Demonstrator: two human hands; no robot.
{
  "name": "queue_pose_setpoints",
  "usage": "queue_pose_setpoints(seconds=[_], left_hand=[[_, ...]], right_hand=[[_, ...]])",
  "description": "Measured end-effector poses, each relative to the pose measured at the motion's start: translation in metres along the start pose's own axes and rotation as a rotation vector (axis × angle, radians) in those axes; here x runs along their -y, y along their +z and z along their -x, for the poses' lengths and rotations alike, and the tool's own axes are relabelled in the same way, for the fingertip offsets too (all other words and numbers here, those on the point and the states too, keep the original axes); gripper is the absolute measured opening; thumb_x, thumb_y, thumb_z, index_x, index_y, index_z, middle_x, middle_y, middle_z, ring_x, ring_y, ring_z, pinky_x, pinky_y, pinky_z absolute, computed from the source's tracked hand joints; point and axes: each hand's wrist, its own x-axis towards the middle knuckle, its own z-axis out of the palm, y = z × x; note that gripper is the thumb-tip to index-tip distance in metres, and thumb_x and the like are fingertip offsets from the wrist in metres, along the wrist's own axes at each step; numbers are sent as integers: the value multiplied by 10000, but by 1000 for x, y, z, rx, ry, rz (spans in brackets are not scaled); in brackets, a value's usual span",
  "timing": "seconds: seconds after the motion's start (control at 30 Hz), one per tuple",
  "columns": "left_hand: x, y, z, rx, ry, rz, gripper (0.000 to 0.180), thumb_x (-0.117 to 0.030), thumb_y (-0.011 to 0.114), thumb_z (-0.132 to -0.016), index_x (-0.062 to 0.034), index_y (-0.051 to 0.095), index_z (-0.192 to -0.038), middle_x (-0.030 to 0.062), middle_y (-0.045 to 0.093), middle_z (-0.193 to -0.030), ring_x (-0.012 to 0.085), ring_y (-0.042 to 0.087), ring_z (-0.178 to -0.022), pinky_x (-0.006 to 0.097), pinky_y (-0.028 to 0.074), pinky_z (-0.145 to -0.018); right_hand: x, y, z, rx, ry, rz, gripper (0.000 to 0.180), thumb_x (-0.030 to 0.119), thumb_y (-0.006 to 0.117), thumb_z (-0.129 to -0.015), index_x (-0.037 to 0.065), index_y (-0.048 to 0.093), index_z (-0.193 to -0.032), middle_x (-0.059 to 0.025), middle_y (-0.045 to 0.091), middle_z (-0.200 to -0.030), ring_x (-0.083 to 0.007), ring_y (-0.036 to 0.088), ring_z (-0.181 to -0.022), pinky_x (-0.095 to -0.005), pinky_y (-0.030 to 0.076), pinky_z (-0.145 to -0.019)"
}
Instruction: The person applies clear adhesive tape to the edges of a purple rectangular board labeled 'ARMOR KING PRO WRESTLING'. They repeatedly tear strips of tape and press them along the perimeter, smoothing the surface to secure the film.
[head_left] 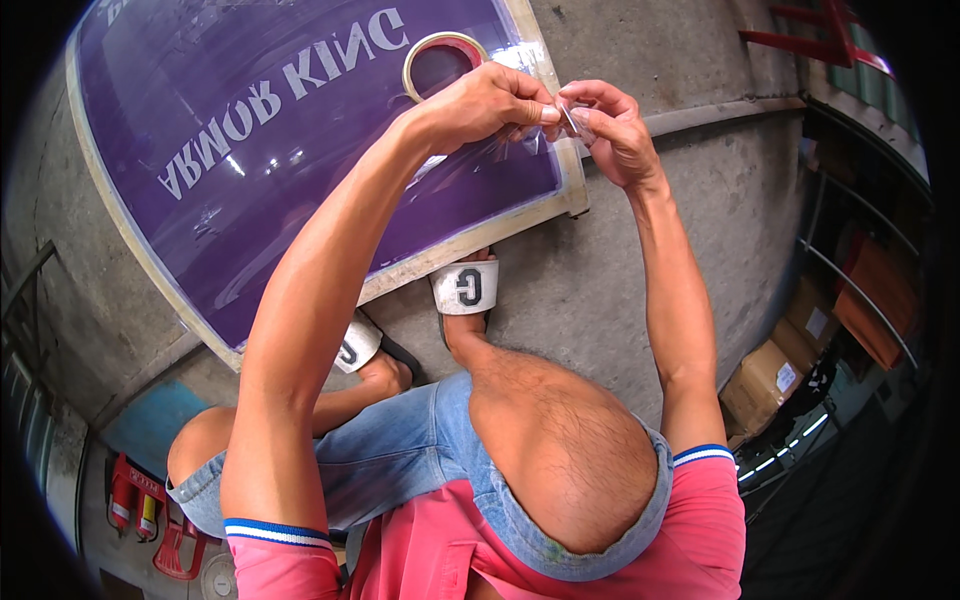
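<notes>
A crumpled piece of clear, glossy film is pinched between both my hands, above the near right corner of a framed panel. My left hand is closed, its thumb and forefinger gripping the film from the left. Facing it, my right hand holds the other side with bent fingers and thumb. Some shiny film also shows below my left hand; how far it reaches I cannot tell. Just behind my left wrist, a tape roll with a red inner ring lies on the purple panel, which bears pale lettering.
A pale frame edges the panel, close to my feet in white-strapped sandals. Cardboard boxes and a rack stand at the right. Red fire extinguishers are at the lower left, and a red stool at the upper right.
</notes>
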Motion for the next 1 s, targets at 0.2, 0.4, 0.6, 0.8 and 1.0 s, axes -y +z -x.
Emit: queue_pose_setpoints(seconds=[0.2,0.4,0.6,0.8,1.0], left_hand=[[1,0,0,-9,-7,-6,213,-247,673,-945,-51,738,-893,-9,672,-735,56,492,-610,234,400,-580],[-1,-2,1,-3,-24,12,213,-246,684,-939,-47,733,-880,-19,617,-679,57,480,-609,235,389,-581],[2,-2,-1,-17,-30,-11,217,-245,689,-939,-44,726,-867,-31,562,-644,59,470,-602,235,383,-578],[3,-1,-1,-19,-21,-39,225,-258,699,-930,-45,727,-860,-30,559,-644,60,471,-610,235,385,-579],[5,-3,-2,1,-28,-87,243,-275,711,-921,-45,727,-842,-29,549,-640,64,457,-609,238,383,-578]], right_hand=[[-1,0,0,-23,20,-2,231,85,663,-901,-16,650,-1109,-115,673,-1016,-172,662,-930,-330,553,-876],[-5,-4,-2,-30,15,9,200,91,664,-908,-7,643,-1081,-98,672,-1010,-167,665,-918,-322,557,-864],[-4,-2,-2,-40,20,34,159,102,667,-923,6,652,-1048,-86,665,-1012,-158,666,-913,-315,567,-836],[0,-1,-3,-38,4,71,147,121,671,-925,15,651,-1024,-64,650,-999,-151,661,-906,-324,569,-835],[21,1,-11,152,58,325,176,201,639,-945,27,624,-972,-39,621,-956,-138,642,-890,-310,552,-821]])
